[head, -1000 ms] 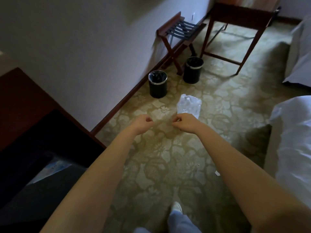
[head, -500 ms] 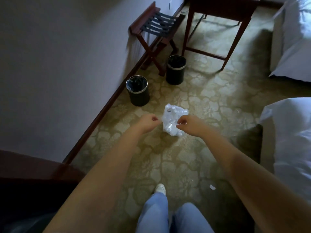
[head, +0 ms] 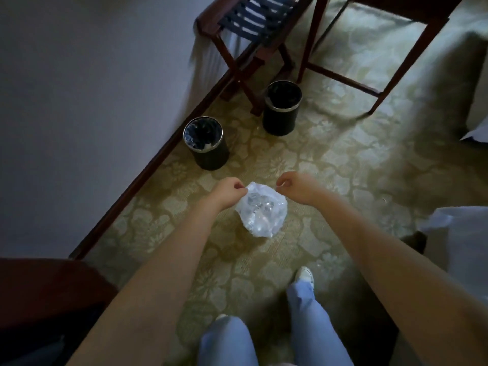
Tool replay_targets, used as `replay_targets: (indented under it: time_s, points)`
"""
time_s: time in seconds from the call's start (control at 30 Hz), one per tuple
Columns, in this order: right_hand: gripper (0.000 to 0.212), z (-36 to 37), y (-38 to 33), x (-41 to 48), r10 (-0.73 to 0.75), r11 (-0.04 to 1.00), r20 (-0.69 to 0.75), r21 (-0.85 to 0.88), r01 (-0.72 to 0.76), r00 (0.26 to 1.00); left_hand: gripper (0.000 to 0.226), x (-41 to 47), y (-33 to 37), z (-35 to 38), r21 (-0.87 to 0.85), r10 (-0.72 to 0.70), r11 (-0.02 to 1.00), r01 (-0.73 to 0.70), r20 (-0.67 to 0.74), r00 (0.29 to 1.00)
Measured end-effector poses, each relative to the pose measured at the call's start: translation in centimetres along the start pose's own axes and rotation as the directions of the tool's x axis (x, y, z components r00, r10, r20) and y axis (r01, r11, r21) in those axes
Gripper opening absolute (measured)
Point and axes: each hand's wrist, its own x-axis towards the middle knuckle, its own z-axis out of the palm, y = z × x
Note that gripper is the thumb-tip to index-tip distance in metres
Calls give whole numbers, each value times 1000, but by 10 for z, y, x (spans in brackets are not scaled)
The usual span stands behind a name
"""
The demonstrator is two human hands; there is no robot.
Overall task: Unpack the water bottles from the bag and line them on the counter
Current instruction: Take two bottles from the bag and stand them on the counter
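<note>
Your left hand [head: 229,192] and right hand [head: 296,186] each pinch a top corner of the clear bag [head: 262,209], which hangs mouth-up, long axis vertical, above the carpet [head: 330,165].

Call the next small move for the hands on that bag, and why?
Probably spread the bag's mouth wider. The left hand and right hand each pinch an edge of the clear plastic bag, which hangs above the carpet. Clear shapes, likely the bottles, show inside; none is out yet.
</note>
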Motion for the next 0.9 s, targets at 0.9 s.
replay_targets:
  time_s: [0.9]
  points:
    - [50, 250, 128, 329, 23, 923, 537, -336, 189, 844, 16, 249, -164, 197, -547, -526, 738, 395, -100, 844]
